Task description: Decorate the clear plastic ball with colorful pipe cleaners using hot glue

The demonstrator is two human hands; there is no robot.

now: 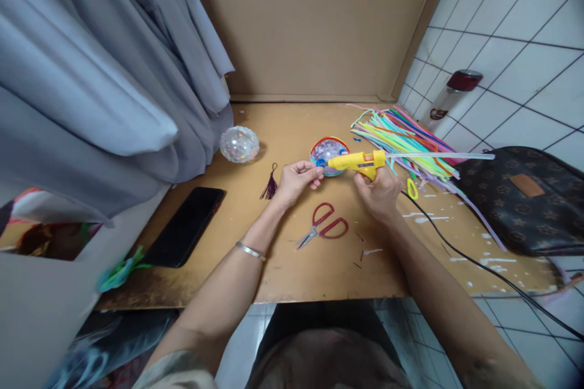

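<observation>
My right hand [379, 193] is closed around the handle of a yellow glue gun [358, 162], a long clear glue stick [438, 156] jutting from its back. The gun's nozzle points left at a small blue piece [322, 163], pinched in the fingers of my left hand [298, 182]; its exact kind is too small to make out. Just behind the nozzle sits a clear plastic bowl-like half dome [327, 147] with a coloured rim, partly covered by the gun. Red-handled scissors [322, 226] lie spread below my hands. A dark purple tassel [270, 183] rests beside my left hand.
A clear ball [239, 144] stands at the back left, a black phone [186, 228] nearer. Colourful pipe cleaners [406, 140] lie at the right, by a brown patterned bag [520, 200] and a bottle [449, 97]. A black cable [449, 246] crosses the table's right side. Grey curtains [104, 73] hang left.
</observation>
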